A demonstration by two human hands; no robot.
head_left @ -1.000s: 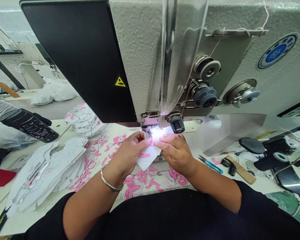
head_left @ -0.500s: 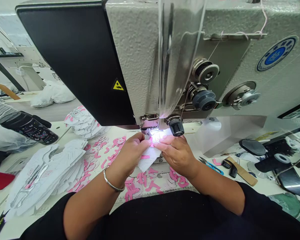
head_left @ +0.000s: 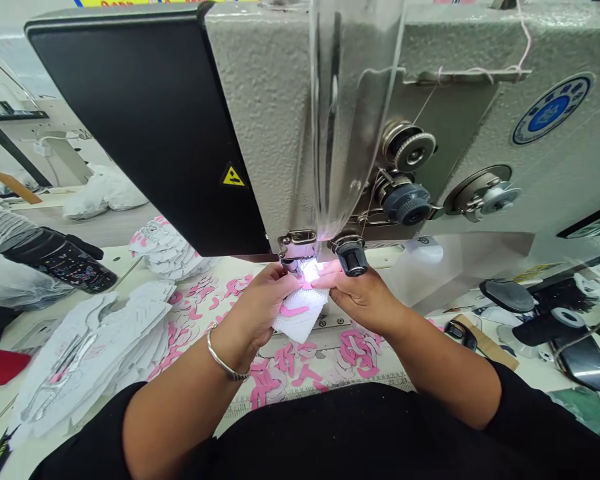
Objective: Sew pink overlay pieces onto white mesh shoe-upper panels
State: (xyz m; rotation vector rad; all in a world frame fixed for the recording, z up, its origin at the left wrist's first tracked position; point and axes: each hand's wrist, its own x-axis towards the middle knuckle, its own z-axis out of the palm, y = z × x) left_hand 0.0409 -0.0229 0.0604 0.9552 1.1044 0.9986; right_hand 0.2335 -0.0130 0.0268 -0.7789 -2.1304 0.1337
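A white textured fabric piece with a pink curved strip on it lies under the lit needle area of the sewing machine. My left hand pinches its left edge, thumb on top, close to the presser foot. On the other side, my right hand grips the fabric near the needle, its fingertips partly hidden behind a black knob. Bright light washes out the stitching spot. Many pink cut pieces are scattered on the table in front of and left of my hands.
Stacked white cut panels stand at the left, with another pile behind. Further left lies a black patterned bottle. A thread spool and a black-and-tan tool lie at the right. The machine head overhangs my hands.
The fabric has turned slightly, and its pink strip now sits more tilted. My right hand has shifted a little to the right; its forearm now covers the blue thread snips.
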